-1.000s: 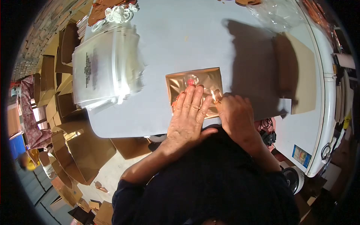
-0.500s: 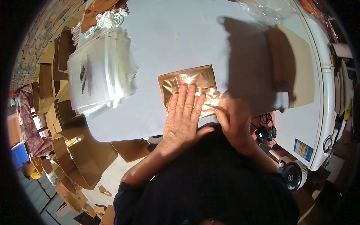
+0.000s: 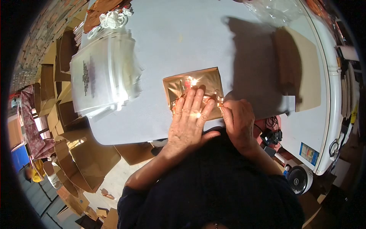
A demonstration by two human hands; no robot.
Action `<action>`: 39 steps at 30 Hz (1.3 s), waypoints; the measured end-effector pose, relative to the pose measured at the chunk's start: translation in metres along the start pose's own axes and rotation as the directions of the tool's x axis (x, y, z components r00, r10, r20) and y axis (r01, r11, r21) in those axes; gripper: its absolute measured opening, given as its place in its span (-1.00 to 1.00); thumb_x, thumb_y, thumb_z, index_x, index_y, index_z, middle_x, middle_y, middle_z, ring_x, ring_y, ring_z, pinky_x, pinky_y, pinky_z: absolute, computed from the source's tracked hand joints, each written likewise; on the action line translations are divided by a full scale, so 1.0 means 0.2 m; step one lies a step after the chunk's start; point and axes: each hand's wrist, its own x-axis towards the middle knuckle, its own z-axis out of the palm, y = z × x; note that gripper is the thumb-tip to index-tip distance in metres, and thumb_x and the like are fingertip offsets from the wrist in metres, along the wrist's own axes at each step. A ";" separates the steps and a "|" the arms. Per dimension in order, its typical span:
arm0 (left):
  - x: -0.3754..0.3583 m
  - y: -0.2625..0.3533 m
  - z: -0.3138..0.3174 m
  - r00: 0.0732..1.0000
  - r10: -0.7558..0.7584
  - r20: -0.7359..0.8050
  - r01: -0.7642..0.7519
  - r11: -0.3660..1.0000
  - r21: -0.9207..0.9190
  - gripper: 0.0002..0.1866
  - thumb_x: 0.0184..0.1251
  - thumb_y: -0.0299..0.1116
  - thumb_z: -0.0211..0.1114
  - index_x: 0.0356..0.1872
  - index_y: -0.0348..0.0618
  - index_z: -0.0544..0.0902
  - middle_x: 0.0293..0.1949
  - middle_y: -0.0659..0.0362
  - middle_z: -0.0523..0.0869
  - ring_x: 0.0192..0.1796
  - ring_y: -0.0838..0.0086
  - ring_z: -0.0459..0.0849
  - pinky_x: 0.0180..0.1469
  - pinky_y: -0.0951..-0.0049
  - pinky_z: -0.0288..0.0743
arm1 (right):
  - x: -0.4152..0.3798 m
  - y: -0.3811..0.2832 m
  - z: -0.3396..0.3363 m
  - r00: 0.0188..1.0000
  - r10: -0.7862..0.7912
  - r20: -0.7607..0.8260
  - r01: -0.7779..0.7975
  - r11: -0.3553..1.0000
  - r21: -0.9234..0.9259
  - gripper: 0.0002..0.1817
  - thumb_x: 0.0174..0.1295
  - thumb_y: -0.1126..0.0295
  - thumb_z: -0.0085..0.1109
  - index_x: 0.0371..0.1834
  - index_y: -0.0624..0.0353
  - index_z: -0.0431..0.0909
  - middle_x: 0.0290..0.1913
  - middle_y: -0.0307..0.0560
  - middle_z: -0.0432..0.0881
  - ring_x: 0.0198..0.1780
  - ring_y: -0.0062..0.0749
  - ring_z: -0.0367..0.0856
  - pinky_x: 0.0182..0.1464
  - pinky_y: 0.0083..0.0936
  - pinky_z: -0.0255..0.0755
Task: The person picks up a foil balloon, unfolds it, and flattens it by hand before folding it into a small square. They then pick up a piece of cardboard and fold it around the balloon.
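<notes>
A shiny gold foil packet [image 3: 210, 79], roughly rectangular and wrinkled along its lower part, lies on the pale table near its front edge. My left hand [image 3: 190, 118] rests flat on it, fingers stretched out and slightly spread. At the packet's right edge, my right hand [image 3: 239, 121] is closed in a pinch on the foil, thumb against the fingers. The palm and fingers of the left hand cover the lower middle of the packet. Bright glare hides some of the foil's surface.
A stack of clear plastic bags [image 3: 99, 74] lies left on the table [image 3: 167, 42], with white cord [image 3: 114, 19] behind it. Cardboard boxes [image 3: 85, 160] stand lower left. Clear plastic wrap [image 3: 272, 13] is at the back right. A small fan [image 3: 298, 179] stands lower right.
My left hand has slid slightly down toward me over the foil. My right hand's fingers have drawn together at the packet's right edge, where the foil looks more gathered.
</notes>
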 end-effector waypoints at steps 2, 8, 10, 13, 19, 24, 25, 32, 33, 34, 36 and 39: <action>0.00 0.00 0.00 1.000 -0.004 -0.006 0.004 1.000 -0.004 0.10 0.31 0.49 0.15 0.68 -0.10 0.23 0.69 -0.25 0.08 0.73 -0.15 0.01 0.68 -0.23 -0.11 | 0.01 0.00 0.00 1.000 -0.026 0.012 0.026 1.000 0.004 -0.83 0.31 0.50 0.32 -0.07 0.18 0.58 -0.25 -0.04 0.62 -0.22 -0.09 0.59 -0.09 -0.15 0.43; -0.01 0.00 0.01 0.999 0.004 -0.054 -0.005 1.000 -0.015 0.09 0.23 0.43 0.29 0.69 0.03 0.24 0.70 -0.13 0.11 0.74 -0.09 0.02 0.70 -0.20 -0.15 | 0.02 -0.01 0.00 0.999 -0.010 0.037 0.010 1.000 0.001 -0.78 0.28 0.53 0.35 -0.05 0.19 0.57 -0.25 -0.01 0.62 -0.21 -0.06 0.59 -0.09 -0.15 0.46; -0.01 0.01 0.00 0.998 -0.005 -0.063 0.003 1.000 -0.029 0.11 0.19 0.41 0.37 0.69 0.07 0.25 0.70 -0.09 0.14 0.74 -0.06 0.03 0.71 -0.17 -0.17 | 0.03 -0.01 0.00 0.999 -0.009 0.036 0.010 1.000 -0.003 -0.77 0.27 0.53 0.36 -0.05 0.19 0.57 -0.25 -0.01 0.62 -0.20 -0.08 0.60 -0.09 -0.15 0.46; -0.02 0.02 -0.01 0.998 -0.016 -0.057 0.013 0.999 -0.046 0.11 0.17 0.40 0.39 0.69 0.10 0.26 0.70 -0.08 0.15 0.73 -0.05 0.05 0.70 -0.17 -0.17 | 0.03 0.00 0.01 0.999 -0.019 0.041 0.020 1.000 -0.022 -0.76 0.26 0.52 0.38 -0.05 0.18 0.57 -0.24 -0.02 0.63 -0.20 -0.10 0.61 -0.09 -0.17 0.46; 0.00 0.02 -0.02 0.999 -0.038 -0.031 0.036 0.998 -0.056 0.12 0.15 0.38 0.42 0.69 0.07 0.26 0.68 -0.12 0.17 0.73 -0.02 0.06 0.70 -0.14 -0.15 | 0.04 -0.01 0.00 0.996 0.005 0.084 -0.002 0.999 -0.046 -0.72 0.24 0.52 0.40 -0.02 0.17 0.56 -0.25 -0.07 0.62 -0.20 -0.14 0.62 -0.09 -0.19 0.46; 0.01 0.02 -0.03 0.997 -0.066 0.029 0.068 0.996 -0.058 0.07 0.31 0.46 0.21 0.69 -0.04 0.23 0.70 -0.21 0.06 0.74 -0.09 -0.01 0.68 -0.23 -0.15 | 0.06 -0.02 -0.01 0.996 0.008 0.087 -0.005 0.999 -0.036 -0.73 0.26 0.55 0.37 -0.02 0.17 0.54 -0.25 -0.08 0.61 -0.20 -0.15 0.62 -0.10 -0.19 0.44; 0.01 0.02 -0.03 0.997 -0.067 0.024 0.068 0.996 -0.056 0.08 0.32 0.46 0.20 0.69 -0.06 0.22 0.70 -0.21 0.06 0.74 -0.08 -0.01 0.68 -0.23 -0.15 | 0.06 -0.02 -0.01 0.997 0.003 0.082 0.000 0.999 -0.043 -0.74 0.26 0.56 0.36 -0.03 0.17 0.53 -0.25 -0.08 0.60 -0.20 -0.16 0.61 -0.10 -0.19 0.44; 0.01 0.02 -0.03 0.997 -0.070 0.022 0.071 0.997 -0.037 0.11 0.32 0.46 0.18 0.69 -0.15 0.18 0.69 -0.23 0.08 0.74 -0.08 0.00 0.69 -0.22 -0.17 | 0.01 0.02 -0.01 0.999 0.027 -0.021 -0.026 0.999 0.039 -0.77 0.29 0.57 0.31 -0.04 0.15 0.53 -0.13 0.00 0.61 -0.07 -0.07 0.62 -0.01 -0.09 0.43; 0.01 0.03 -0.03 0.997 -0.071 0.020 0.071 0.997 -0.031 0.11 0.33 0.45 0.19 0.69 -0.17 0.18 0.69 -0.23 0.09 0.74 -0.08 0.00 0.70 -0.21 -0.17 | -0.02 0.03 0.00 0.998 -0.060 -0.033 0.060 0.998 0.016 -0.76 0.33 0.49 0.30 0.02 0.17 0.53 -0.05 0.03 0.61 0.01 -0.04 0.62 0.06 -0.04 0.42; 0.01 0.03 -0.03 0.997 -0.070 0.017 0.070 0.997 -0.029 0.09 0.35 0.42 0.20 0.69 -0.18 0.19 0.69 -0.23 0.10 0.74 -0.08 0.01 0.70 -0.21 -0.16 | -0.04 0.04 -0.01 0.988 -0.145 -0.043 0.145 0.989 -0.007 -0.73 0.38 0.42 0.30 0.08 0.19 0.52 0.03 0.06 0.61 0.09 -0.01 0.61 0.13 0.01 0.41; 0.02 0.03 -0.03 0.998 -0.066 0.010 0.066 0.997 -0.025 0.05 0.40 0.36 0.20 0.68 -0.21 0.20 0.68 -0.23 0.12 0.74 -0.09 0.03 0.70 -0.20 -0.16 | -0.08 0.02 -0.01 0.975 -0.219 0.020 0.220 0.975 -0.031 -0.58 0.47 0.21 0.22 0.24 0.24 0.47 0.21 0.13 0.57 0.28 0.04 0.55 0.30 0.10 0.33; 0.02 0.02 -0.02 0.998 -0.058 -0.022 0.059 0.998 0.012 0.01 0.35 0.28 0.28 0.66 -0.20 0.26 0.62 -0.24 0.25 0.71 -0.14 0.10 0.68 -0.23 -0.04 | -0.08 -0.05 0.00 0.959 -0.209 0.191 0.220 0.975 -0.041 -0.25 0.56 -0.15 -0.03 0.51 0.31 0.31 0.46 0.20 0.47 0.55 0.07 0.36 0.56 0.19 0.07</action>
